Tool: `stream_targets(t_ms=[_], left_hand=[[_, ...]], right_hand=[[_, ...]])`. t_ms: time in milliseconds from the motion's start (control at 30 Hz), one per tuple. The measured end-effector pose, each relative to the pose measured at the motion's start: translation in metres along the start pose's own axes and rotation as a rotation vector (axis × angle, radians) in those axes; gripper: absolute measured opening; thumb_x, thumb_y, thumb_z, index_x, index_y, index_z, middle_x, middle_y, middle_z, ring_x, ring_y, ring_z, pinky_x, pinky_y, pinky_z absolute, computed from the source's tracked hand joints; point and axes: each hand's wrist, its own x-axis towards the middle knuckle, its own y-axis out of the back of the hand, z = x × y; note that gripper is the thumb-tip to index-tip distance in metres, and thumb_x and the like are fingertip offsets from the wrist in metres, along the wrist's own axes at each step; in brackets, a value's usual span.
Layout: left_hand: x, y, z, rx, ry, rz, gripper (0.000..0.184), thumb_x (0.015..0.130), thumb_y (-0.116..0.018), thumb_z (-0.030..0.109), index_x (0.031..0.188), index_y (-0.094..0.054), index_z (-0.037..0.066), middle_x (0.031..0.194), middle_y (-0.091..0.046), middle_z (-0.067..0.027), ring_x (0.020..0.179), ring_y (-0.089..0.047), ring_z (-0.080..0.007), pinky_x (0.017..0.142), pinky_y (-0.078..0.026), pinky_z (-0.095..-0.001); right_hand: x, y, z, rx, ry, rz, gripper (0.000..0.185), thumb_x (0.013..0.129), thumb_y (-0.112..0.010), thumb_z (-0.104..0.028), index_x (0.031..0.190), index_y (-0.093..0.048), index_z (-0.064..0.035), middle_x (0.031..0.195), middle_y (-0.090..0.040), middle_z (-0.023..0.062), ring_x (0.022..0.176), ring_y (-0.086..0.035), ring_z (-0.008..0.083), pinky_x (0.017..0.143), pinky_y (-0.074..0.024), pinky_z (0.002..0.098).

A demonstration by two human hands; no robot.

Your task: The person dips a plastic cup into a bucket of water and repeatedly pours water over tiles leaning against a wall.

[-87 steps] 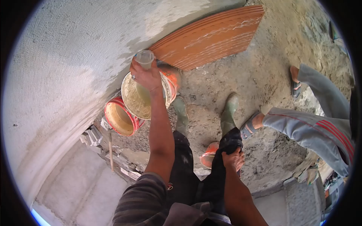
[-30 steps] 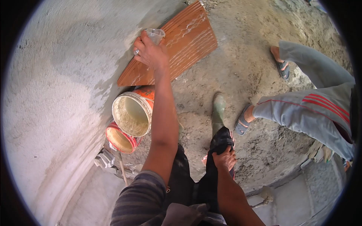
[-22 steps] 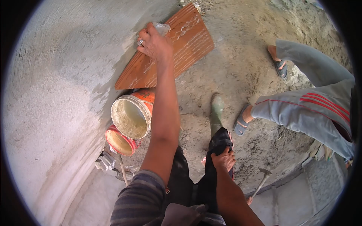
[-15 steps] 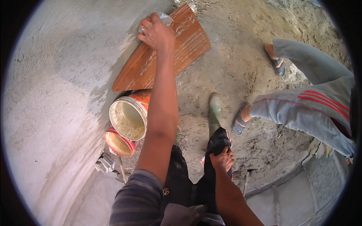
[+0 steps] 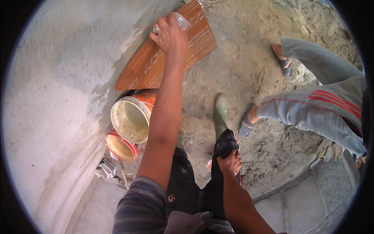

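Note:
My left hand [image 5: 171, 37] is closed around a clear plastic cup [image 5: 182, 22], just over a reddish-brown tile [image 5: 194, 43]. The tile has a grooved long edge and pale wavy streaks, and it leans near the base of the wall; my forearm hides part of it. Whether the cup touches the tile I cannot tell. My right hand [image 5: 230, 163] grips the black trouser leg [image 5: 226, 145] at my knee.
A large bucket [image 5: 130, 120] with murky water stands by the grey plastered wall [image 5: 58, 78], beside a smaller red-rimmed bucket [image 5: 120, 146]. Broken grey pieces [image 5: 106, 169] lie nearby. Another person's sandalled foot [image 5: 247, 123] and grey trousers [image 5: 311, 107] are at right on rough ground.
My left hand and the cup have moved slightly right and down along the tile. The view has shifted a little. My right hand stays on the knee.

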Motion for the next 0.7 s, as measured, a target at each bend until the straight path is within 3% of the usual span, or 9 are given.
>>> stream_targets(t_ms=[67, 167, 233, 367, 433, 533, 700], left_hand=[[-0.022, 0.006, -0.012, -0.007, 0.03, 0.036, 0.082, 0.072, -0.09, 0.03, 0.142, -0.052, 0.009, 0.128, -0.057, -0.0137, 0.124, -0.056, -0.0335, 0.107, -0.029, -0.0548], [-0.075, 0.027, -0.039, -0.166, 0.338, -0.078, 0.086, 0.073, -0.088, 0.035, 0.144, -0.048, 0.008, 0.132, -0.056, -0.0143, 0.128, -0.055, -0.0318, 0.111, -0.028, -0.0588], [-0.124, 0.055, -0.07, -0.193, 0.508, -0.094, 0.082, 0.076, -0.086, 0.033, 0.144, -0.047, 0.006, 0.135, -0.056, -0.0154, 0.131, -0.054, -0.0314, 0.114, -0.028, -0.0561], [-0.245, 0.071, -0.186, -0.374, 0.778, 0.165, 0.079, 0.08, -0.083, 0.033, 0.142, -0.045, 0.002, 0.133, -0.06, -0.0215, 0.122, -0.06, -0.0413, 0.105, -0.046, -0.0503], [-0.309, 0.063, -0.258, -0.318, 0.913, 0.269, 0.084, 0.077, -0.087, 0.029, 0.142, -0.044, -0.002, 0.133, -0.059, -0.0239, 0.123, -0.06, -0.042, 0.104, -0.048, -0.0506], [-0.353, 0.07, -0.31, -0.148, 1.138, 0.068, 0.09, 0.074, -0.089, 0.032, 0.143, -0.043, -0.003, 0.133, -0.059, -0.0253, 0.123, -0.06, -0.0421, 0.105, -0.047, -0.051], [-0.407, -0.007, -0.374, -0.037, 0.931, -0.427, 0.094, 0.076, -0.086, 0.038, 0.149, -0.038, 0.001, 0.141, -0.054, -0.0276, 0.127, -0.057, -0.0435, 0.106, -0.047, -0.0533]], right_hand=[[-0.001, -0.005, 0.0, 0.002, 0.0, 0.013, 0.093, 0.071, -0.075, -0.047, 0.15, -0.044, -0.0076, 0.142, -0.052, 0.0205, 0.133, -0.05, 0.0386, 0.111, -0.0399, 0.0495], [-0.003, -0.01, -0.003, -0.028, 0.005, 0.016, 0.094, 0.071, -0.075, -0.048, 0.15, -0.044, -0.0075, 0.142, -0.052, 0.0204, 0.133, -0.05, 0.0386, 0.112, -0.0396, 0.0492], [-0.007, -0.005, -0.009, -0.064, -0.004, -0.011, 0.094, 0.072, -0.075, -0.048, 0.15, -0.044, -0.0073, 0.142, -0.052, 0.0202, 0.133, -0.05, 0.0385, 0.112, -0.0397, 0.0489], [-0.012, -0.011, -0.016, -0.085, -0.014, -0.014, 0.095, 0.072, -0.076, -0.049, 0.151, -0.043, -0.0073, 0.141, -0.053, 0.0196, 0.133, -0.051, 0.0383, 0.112, -0.0396, 0.049], [-0.017, -0.016, -0.018, -0.102, -0.01, 0.011, 0.095, 0.072, -0.077, -0.048, 0.151, -0.043, -0.0073, 0.139, -0.053, 0.0194, 0.132, -0.051, 0.0383, 0.112, -0.0399, 0.0492], [-0.021, -0.029, -0.018, -0.161, 0.009, 0.078, 0.092, 0.071, -0.074, -0.049, 0.149, -0.047, -0.0068, 0.133, -0.057, 0.0195, 0.124, -0.056, 0.0367, 0.108, -0.0413, 0.0463], [-0.023, -0.043, -0.015, -0.252, -0.027, 0.061, 0.093, 0.073, -0.074, -0.05, 0.151, -0.044, -0.0082, 0.136, -0.056, 0.0193, 0.126, -0.055, 0.0366, 0.109, -0.0413, 0.0463]])
